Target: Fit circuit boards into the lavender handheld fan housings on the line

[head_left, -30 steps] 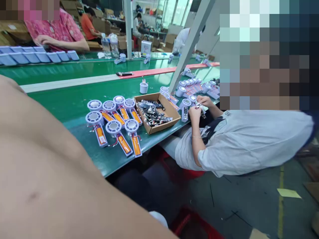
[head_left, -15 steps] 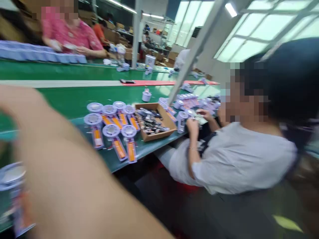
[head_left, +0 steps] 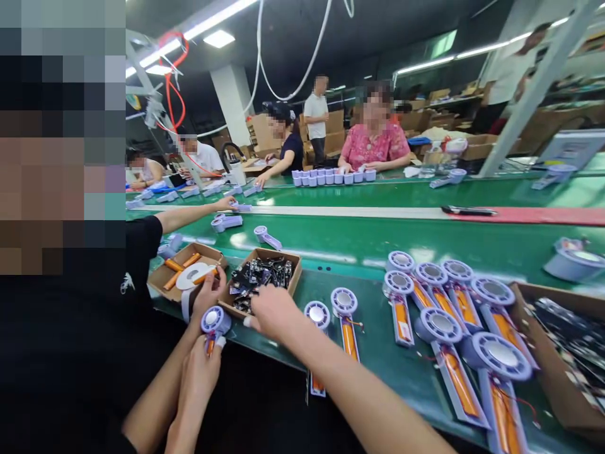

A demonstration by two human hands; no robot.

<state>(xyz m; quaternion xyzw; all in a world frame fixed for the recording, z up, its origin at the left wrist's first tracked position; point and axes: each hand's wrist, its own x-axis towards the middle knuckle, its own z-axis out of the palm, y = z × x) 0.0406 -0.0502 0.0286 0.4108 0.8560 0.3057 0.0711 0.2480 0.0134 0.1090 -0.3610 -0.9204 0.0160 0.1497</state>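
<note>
My left hand (head_left: 198, 369) grips the lower part of a lavender handheld fan housing (head_left: 216, 320), its round head upward with a silver disc in the middle and some orange showing below. My right hand (head_left: 276, 312) reaches over the near edge of a cardboard box (head_left: 297, 272) of small dark circuit boards (head_left: 265, 272). Its fingers are curled down at the boards, and what they hold, if anything, is hidden. Right of that hand, two open fan housings with orange batteries lie on the bench, a nearer one (head_left: 316, 313) partly behind my forearm and another (head_left: 348, 328).
Several more fan housings (head_left: 442, 325) lie to the right, beside another box of boards (head_left: 543, 353). At left, a co-worker's hand (head_left: 208, 290) is close to a white roll (head_left: 191, 275) in a box with orange batteries. Beyond runs a green conveyor (head_left: 326, 236), with people seated across it.
The view has swung left, away from the co-worker in grey. My right arm, blurred across the foreground before, now reaches to the board box, and my left hand with the fan housing has come into view.
</note>
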